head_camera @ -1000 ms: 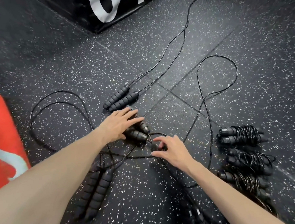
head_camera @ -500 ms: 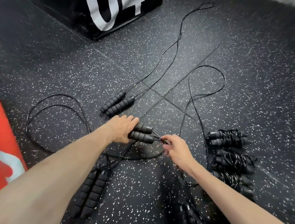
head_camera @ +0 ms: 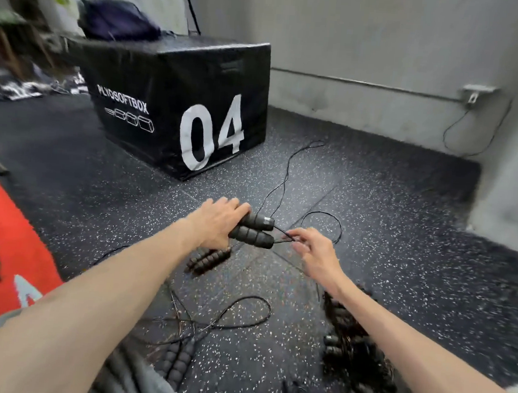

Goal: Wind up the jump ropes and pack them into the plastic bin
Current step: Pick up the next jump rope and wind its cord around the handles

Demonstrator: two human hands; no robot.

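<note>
Lifted off the floor (head_camera: 372,236) since a moment ago, two black handles (head_camera: 253,230) sit clenched in the left hand (head_camera: 218,222) while the right hand (head_camera: 312,251) pinches their cord (head_camera: 282,237) just beside that grip, beyond it a black box (head_camera: 178,97) reading "PLYOSOFTBOX" and "04".

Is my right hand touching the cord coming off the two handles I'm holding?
Touching. The head view shows the right hand pinching the cord at its fingertips, just past the two handles gripped in the left hand.
</note>
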